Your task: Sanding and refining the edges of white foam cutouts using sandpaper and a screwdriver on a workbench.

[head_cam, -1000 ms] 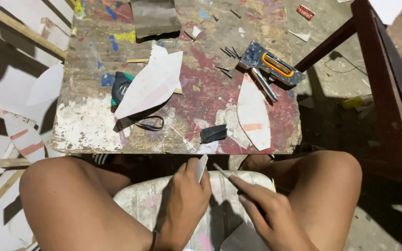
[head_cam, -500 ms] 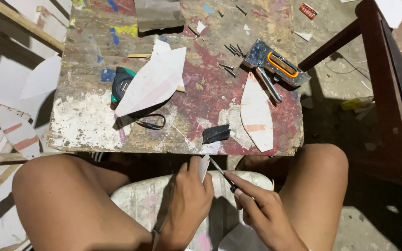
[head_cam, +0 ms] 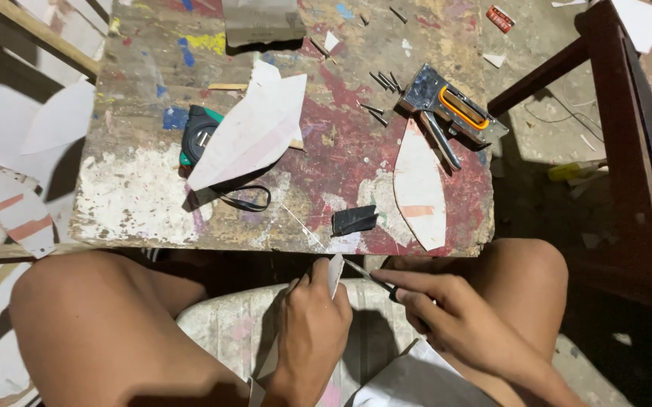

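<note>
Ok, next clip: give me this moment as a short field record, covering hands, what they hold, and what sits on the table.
Left hand: grips a thin white strip upright by its edge.
Right hand: holds a slim blade tool, its tip at the strip.
Table: paint-stained wooden top.
On table: staple gun, tape measure, white pointed cutouts, loose nails, small black piece.
Seat: person sits with bare knees at the table edge.

A paint-splattered wooden tabletop (head_cam: 145, 203) fills the upper middle of the frame. On it lie a staple gun (head_cam: 446, 113) at upper right, loose nails (head_cam: 382, 79) beside it, a leaf-shaped white cutout (head_cam: 420, 188) below the gun, a small black piece (head_cam: 354, 221), a larger white cutout (head_cam: 254, 132) overlapping a green-and-black tape measure (head_cam: 196, 137), and a grey block (head_cam: 263, 19) at the top edge.
</note>
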